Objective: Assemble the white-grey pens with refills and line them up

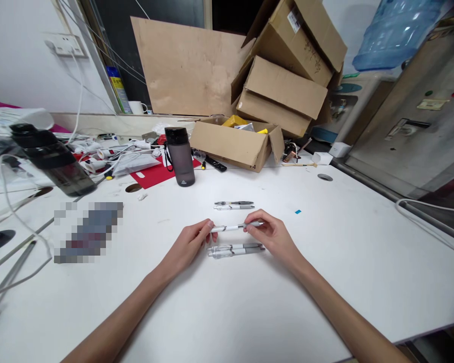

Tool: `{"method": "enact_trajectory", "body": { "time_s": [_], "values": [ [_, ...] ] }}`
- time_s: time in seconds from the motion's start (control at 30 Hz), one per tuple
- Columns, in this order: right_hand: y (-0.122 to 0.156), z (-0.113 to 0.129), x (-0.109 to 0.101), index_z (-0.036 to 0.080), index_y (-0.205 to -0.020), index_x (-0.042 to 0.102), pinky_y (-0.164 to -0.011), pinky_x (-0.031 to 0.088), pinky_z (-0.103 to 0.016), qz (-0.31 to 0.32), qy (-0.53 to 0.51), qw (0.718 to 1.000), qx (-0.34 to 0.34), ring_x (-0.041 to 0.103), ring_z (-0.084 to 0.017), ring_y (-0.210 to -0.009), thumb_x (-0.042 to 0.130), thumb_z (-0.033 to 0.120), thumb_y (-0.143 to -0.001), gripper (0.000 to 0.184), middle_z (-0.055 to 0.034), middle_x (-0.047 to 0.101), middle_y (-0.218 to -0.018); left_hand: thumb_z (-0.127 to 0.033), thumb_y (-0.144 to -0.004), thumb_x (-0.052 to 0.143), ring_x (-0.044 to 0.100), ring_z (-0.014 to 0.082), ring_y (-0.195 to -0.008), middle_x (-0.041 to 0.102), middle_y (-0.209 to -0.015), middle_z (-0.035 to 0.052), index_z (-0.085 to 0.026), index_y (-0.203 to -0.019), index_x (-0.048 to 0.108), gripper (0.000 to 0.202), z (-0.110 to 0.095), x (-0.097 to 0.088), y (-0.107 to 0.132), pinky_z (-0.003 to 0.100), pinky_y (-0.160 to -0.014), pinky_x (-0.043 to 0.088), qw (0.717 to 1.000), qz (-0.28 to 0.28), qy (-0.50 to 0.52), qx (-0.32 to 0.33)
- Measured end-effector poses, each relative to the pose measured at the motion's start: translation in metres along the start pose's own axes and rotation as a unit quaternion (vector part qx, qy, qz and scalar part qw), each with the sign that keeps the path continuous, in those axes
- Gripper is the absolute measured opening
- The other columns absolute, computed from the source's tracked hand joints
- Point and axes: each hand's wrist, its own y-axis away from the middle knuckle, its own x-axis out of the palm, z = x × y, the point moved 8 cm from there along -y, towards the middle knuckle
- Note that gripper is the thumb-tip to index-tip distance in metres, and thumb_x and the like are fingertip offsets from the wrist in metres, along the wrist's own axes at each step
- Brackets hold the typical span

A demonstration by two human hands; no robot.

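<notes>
pen (232, 228), its markings unreadable

Head cam, fwd-down, close over table (325, 282)

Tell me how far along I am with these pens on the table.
Looks done, perhaps: the far pair of pens lies side by side on the table, beyond the hands. In hand: the held pen, left hand pinching one end, right hand the other. Left, probably: the near pair of pens, lying below the hands. Which pair is finished cannot be told.
</notes>
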Motion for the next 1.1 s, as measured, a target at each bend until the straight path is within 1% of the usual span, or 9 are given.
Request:
{"method": "enact_trajectory", "body": {
  "time_s": [0.13, 0.43, 0.63, 0.7, 0.77, 0.83, 0.9, 1.0, 1.1],
  "values": [
    [0.001, 0.002, 0.002, 0.023, -0.094, 0.068, -0.085, 0.052, -0.032, 0.006, -0.002, 1.0, 0.0, 0.067, -0.018, -0.092, 0.067, 0.028, -0.092, 0.006, -0.0024, 0.065, -0.099, -0.057, -0.104, 0.039, 0.044, 0.0162, -0.071, 0.05, -0.072, -0.0024, -0.019, -0.079, 0.068, 0.054, 0.0, -0.002, -0.001, 0.026, -0.07, 0.033, 1.0, -0.006, 0.007, 0.0],
    [0.001, 0.002, 0.002, 0.023, -0.094, 0.068, -0.085, 0.051, -0.031, 0.011, 0.005, 1.0, -0.014, 0.065, -0.018, -0.092, 0.067, 0.026, -0.092, 0.004, -0.0021, 0.065, -0.099, -0.058, -0.103, 0.04, 0.037, 0.0146, -0.064, 0.044, -0.068, -0.0027, -0.018, -0.079, 0.072, 0.056, -0.002, -0.003, 0.0, 0.027, -0.063, 0.028, 1.0, 0.003, -0.007, -0.011],
    [0.001, 0.003, 0.002, 0.023, -0.093, 0.068, -0.084, 0.052, -0.032, 0.005, 0.011, 1.0, -0.011, 0.068, -0.019, -0.093, 0.067, 0.032, -0.091, 0.009, -0.0032, 0.065, -0.098, -0.057, -0.102, 0.042, 0.038, 0.015, -0.066, 0.043, -0.069, -0.0025, -0.019, -0.08, 0.074, 0.055, -0.003, -0.001, 0.0, 0.027, -0.063, 0.028, 1.0, 0.013, -0.005, -0.002],
    [0.001, 0.0, 0.0, 0.022, -0.094, 0.067, -0.082, 0.052, -0.032, -0.002, 0.012, 1.0, 0.0, 0.068, -0.02, -0.091, 0.068, 0.036, -0.091, 0.014, -0.0036, 0.067, -0.097, -0.056, -0.102, 0.042, 0.038, 0.0152, -0.066, 0.046, -0.068, -0.0023, -0.019, -0.082, 0.075, 0.054, -0.005, 0.0, 0.0, 0.027, -0.064, 0.029, 1.0, 0.021, -0.008, 0.005],
    [0.0, -0.003, -0.004, 0.022, -0.093, 0.066, -0.075, 0.052, -0.031, -0.02, 0.015, 0.999, 0.02, 0.068, -0.019, -0.084, 0.068, 0.04, -0.092, 0.019, -0.0033, 0.068, -0.09, -0.054, -0.102, 0.045, 0.041, 0.0155, -0.068, 0.053, -0.071, -0.0015, -0.02, -0.086, 0.076, 0.049, -0.01, 0.003, 0.001, 0.027, -0.064, 0.031, 0.999, 0.037, -0.011, 0.019],
    [0.001, -0.008, -0.008, 0.022, -0.093, 0.064, -0.066, 0.049, -0.029, -0.043, 0.024, 0.998, 0.047, 0.066, -0.018, -0.072, 0.067, 0.045, -0.092, 0.023, -0.001, 0.065, -0.076, -0.053, -0.099, 0.051, 0.045, 0.0155, -0.07, 0.063, -0.08, 0.0001, -0.02, -0.092, 0.076, 0.041, -0.015, 0.007, 0.002, 0.026, -0.065, 0.033, 0.998, 0.057, -0.013, 0.031],
    [0.001, -0.012, -0.011, 0.022, -0.093, 0.064, -0.056, 0.044, -0.027, -0.057, 0.033, 0.995, 0.07, 0.059, -0.015, -0.058, 0.067, 0.048, -0.091, 0.027, 0.0024, 0.059, -0.066, -0.053, -0.095, 0.059, 0.046, 0.015, -0.07, 0.07, -0.089, 0.0012, -0.021, -0.097, 0.076, 0.036, -0.017, 0.009, 0.003, 0.026, -0.065, 0.035, 0.997, 0.061, -0.02, 0.032],
    [0.004, -0.016, -0.008, 0.023, -0.094, 0.063, -0.049, 0.037, -0.026, -0.05, 0.047, 0.993, 0.092, 0.045, -0.012, -0.045, 0.062, 0.053, -0.094, 0.03, 0.0058, 0.052, -0.057, -0.055, -0.093, 0.061, 0.047, 0.015, -0.068, 0.073, -0.089, 0.0015, -0.023, -0.1, 0.077, 0.036, -0.018, 0.006, 0.003, 0.026, -0.064, 0.037, 0.998, 0.034, -0.037, 0.035],
    [0.005, -0.018, -0.003, 0.023, -0.098, 0.063, -0.05, 0.035, -0.027, -0.034, 0.059, 0.993, 0.095, 0.042, -0.013, -0.046, 0.052, 0.054, -0.098, 0.033, 0.0056, 0.049, -0.053, -0.055, -0.094, 0.06, 0.051, 0.0161, -0.07, 0.075, -0.094, 0.0025, -0.024, -0.1, 0.078, 0.037, -0.019, -0.001, 0.003, 0.027, -0.065, 0.04, 0.998, -0.006, -0.044, 0.048]
  ]
}}
